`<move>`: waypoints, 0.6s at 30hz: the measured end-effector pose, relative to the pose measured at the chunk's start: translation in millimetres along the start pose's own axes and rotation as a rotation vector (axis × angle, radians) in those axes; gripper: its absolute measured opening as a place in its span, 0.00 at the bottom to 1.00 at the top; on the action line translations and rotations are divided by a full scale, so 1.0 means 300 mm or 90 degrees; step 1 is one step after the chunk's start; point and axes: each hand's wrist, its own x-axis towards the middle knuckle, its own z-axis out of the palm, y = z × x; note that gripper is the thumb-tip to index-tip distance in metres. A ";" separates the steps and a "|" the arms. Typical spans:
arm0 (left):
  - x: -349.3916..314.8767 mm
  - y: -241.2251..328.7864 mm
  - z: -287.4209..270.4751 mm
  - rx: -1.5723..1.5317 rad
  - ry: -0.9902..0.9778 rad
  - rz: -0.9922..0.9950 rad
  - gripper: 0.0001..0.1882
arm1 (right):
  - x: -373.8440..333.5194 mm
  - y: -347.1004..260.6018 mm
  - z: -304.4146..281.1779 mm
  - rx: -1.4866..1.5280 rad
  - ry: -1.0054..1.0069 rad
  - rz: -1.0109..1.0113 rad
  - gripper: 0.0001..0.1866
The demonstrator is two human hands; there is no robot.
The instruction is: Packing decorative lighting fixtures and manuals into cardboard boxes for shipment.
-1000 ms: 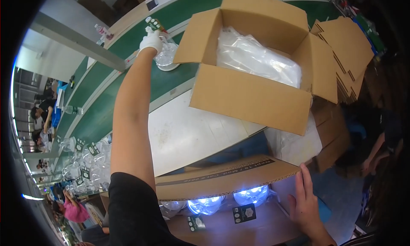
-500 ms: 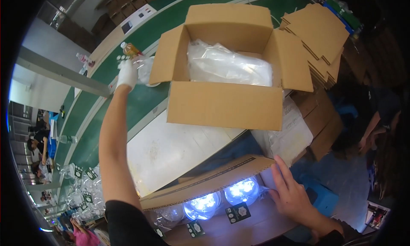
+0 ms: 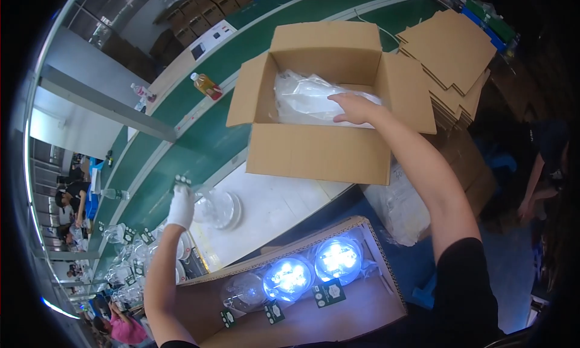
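My left hand (image 3: 180, 206), in a white glove, grips a clear bagged round lamp (image 3: 219, 209) by its edge over the white table top (image 3: 284, 206), beside the green belt. A small dark tag (image 3: 181, 180) sticks up above the glove. My bare right hand (image 3: 353, 108) reaches into the open cardboard box (image 3: 320, 157) and lies on the clear plastic bags (image 3: 305, 97) packed inside, fingers spread.
A shallow cardboard tray (image 3: 356, 315) near me holds two lit blue-white lamps (image 3: 287, 278) and an unlit one (image 3: 244, 290). Flat cardboard sheets (image 3: 453, 52) are stacked at right. A bottle of orange liquid (image 3: 206, 85) stands by the green conveyor belt (image 3: 199, 142). Other people work at far left.
My left hand has pulled back from the far side of the belt to the table, bringing the bagged lamp. My right hand has left the tray and gone into the box.
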 end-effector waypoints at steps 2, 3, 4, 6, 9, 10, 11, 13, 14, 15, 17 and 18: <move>-0.127 -0.051 -0.004 0.013 -0.027 -0.049 0.09 | 0.068 -0.011 0.010 0.072 -0.089 0.035 0.31; -0.178 -0.084 -0.006 0.011 -0.024 -0.060 0.09 | 0.094 -0.020 0.006 0.132 -0.183 0.085 0.31; -0.202 -0.083 -0.013 -0.002 -0.045 -0.072 0.09 | 0.099 -0.005 0.004 0.060 -0.146 0.052 0.21; -0.270 -0.082 -0.032 -0.033 -0.063 -0.077 0.10 | 0.103 -0.022 -0.035 0.073 -0.069 0.067 0.15; -0.354 -0.087 -0.083 -0.030 -0.099 -0.096 0.10 | 0.074 -0.120 -0.129 0.212 0.067 0.111 0.15; -0.364 -0.093 -0.097 -0.035 -0.115 -0.118 0.09 | 0.078 -0.136 -0.143 0.144 0.010 0.047 0.10; -0.383 -0.104 -0.093 -0.036 -0.111 -0.122 0.09 | 0.077 -0.156 -0.151 0.142 0.011 0.041 0.10; -0.402 -0.122 -0.079 -0.029 -0.101 -0.104 0.09 | 0.072 -0.197 -0.175 0.073 -0.060 0.134 0.07; -0.410 -0.131 -0.082 -0.019 -0.106 -0.118 0.09 | 0.079 -0.211 -0.180 0.071 -0.056 0.129 0.07; -0.427 -0.143 -0.092 -0.018 -0.100 -0.121 0.09 | 0.090 -0.232 -0.182 -0.018 -0.023 0.105 0.07; -0.428 -0.100 -0.113 -0.037 -0.076 -0.135 0.11 | 0.074 -0.218 -0.172 -0.119 0.010 0.090 0.08; -0.444 -0.081 -0.129 -0.025 -0.057 -0.136 0.14 | 0.059 -0.211 -0.168 -0.189 0.101 0.008 0.06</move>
